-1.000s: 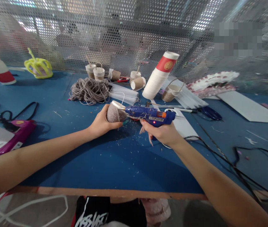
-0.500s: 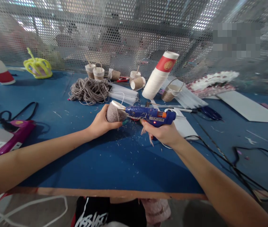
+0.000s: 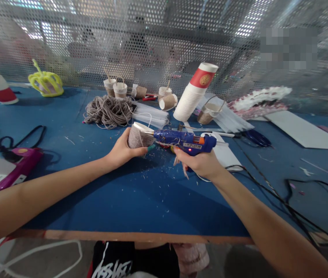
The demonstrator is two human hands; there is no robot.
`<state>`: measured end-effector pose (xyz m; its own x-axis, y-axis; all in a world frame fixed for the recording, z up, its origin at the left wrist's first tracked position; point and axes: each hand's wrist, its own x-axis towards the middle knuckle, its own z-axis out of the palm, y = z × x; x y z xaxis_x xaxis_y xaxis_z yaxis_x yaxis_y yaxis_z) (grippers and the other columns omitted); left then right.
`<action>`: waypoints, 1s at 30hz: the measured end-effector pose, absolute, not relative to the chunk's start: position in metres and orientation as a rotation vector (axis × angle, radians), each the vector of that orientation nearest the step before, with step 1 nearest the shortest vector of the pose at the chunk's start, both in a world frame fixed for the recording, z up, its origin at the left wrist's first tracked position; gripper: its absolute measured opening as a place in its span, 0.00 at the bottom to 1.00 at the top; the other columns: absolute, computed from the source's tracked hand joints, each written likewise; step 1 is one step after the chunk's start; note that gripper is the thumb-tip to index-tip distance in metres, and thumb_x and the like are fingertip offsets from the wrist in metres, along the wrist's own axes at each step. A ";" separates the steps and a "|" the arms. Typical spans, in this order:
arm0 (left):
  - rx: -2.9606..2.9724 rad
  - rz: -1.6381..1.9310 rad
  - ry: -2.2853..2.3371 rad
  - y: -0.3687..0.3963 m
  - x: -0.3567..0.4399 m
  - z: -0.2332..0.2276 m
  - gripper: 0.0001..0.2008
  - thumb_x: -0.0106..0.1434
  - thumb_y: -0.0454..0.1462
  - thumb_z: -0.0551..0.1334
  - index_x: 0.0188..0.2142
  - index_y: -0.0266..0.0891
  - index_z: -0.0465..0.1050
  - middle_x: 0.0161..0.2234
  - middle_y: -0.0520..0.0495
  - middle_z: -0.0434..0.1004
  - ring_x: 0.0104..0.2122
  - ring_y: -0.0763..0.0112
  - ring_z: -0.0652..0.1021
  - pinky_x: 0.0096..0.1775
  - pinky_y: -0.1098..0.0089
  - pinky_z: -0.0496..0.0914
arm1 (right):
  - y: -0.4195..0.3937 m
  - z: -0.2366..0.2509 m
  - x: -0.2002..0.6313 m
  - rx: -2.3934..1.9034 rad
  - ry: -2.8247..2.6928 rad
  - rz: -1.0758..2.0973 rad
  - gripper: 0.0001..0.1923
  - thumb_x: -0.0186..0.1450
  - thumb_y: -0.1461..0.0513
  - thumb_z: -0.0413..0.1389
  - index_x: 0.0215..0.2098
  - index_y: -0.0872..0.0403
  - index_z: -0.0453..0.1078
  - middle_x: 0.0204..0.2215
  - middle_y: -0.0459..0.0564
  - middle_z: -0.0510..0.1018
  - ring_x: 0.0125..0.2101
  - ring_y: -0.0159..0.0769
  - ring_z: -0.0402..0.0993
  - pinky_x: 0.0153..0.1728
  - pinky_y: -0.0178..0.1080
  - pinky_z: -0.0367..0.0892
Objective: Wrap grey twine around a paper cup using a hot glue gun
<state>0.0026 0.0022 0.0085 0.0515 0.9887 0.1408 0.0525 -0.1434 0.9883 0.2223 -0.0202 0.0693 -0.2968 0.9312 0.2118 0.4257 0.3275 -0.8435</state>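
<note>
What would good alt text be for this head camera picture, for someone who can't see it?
Seen from above, a person's left hand holds a twine-wrapped cup on its side while the right hand points a blue glue gun at it over a blue table. Behind lie a twine bundle, a leaning stack of paper cups and several small finished cups.

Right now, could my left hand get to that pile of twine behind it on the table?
Probably not without letting go: the left hand is closed around the twine-wrapped cup. The twine pile lies just beyond it on the blue table, with nothing between them.
</note>
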 end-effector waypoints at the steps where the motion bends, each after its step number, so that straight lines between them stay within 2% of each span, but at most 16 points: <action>1: 1.372 1.244 1.148 0.002 0.003 0.009 0.35 0.39 0.44 0.74 0.47 0.36 0.67 0.44 0.40 0.76 0.46 0.53 0.76 0.51 0.52 0.68 | -0.020 0.070 0.222 -1.196 -1.863 0.877 0.13 0.56 0.60 0.58 0.17 0.50 0.61 0.09 0.40 0.65 0.09 0.28 0.62 0.11 0.35 0.62; 8: 1.334 1.243 1.107 0.002 0.002 0.008 0.37 0.39 0.44 0.75 0.48 0.36 0.67 0.47 0.38 0.77 0.48 0.52 0.76 0.53 0.51 0.69 | -0.020 0.070 0.222 -1.196 -1.845 0.901 0.13 0.55 0.60 0.58 0.16 0.50 0.60 0.08 0.39 0.64 0.08 0.28 0.61 0.10 0.34 0.63; 24: 1.300 1.227 1.002 0.003 -0.001 0.006 0.31 0.43 0.45 0.74 0.46 0.36 0.72 0.46 0.39 0.80 0.47 0.53 0.78 0.52 0.52 0.71 | -0.020 0.074 0.224 -1.192 -1.868 0.904 0.12 0.52 0.61 0.57 0.14 0.50 0.61 0.08 0.39 0.64 0.09 0.28 0.60 0.12 0.35 0.64; 30: 1.227 1.242 0.937 0.002 -0.003 0.004 0.34 0.43 0.45 0.75 0.48 0.37 0.68 0.48 0.38 0.78 0.49 0.52 0.78 0.51 0.53 0.72 | -0.020 0.075 0.225 -1.197 -1.858 0.917 0.13 0.53 0.61 0.57 0.13 0.50 0.61 0.07 0.40 0.64 0.08 0.29 0.61 0.11 0.34 0.64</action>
<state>-0.0028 0.0024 0.0039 0.1376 0.9844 0.1098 -0.1650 -0.0865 0.9825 0.2252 -0.0199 0.0754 -0.2992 0.9338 0.1963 0.4118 0.3120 -0.8562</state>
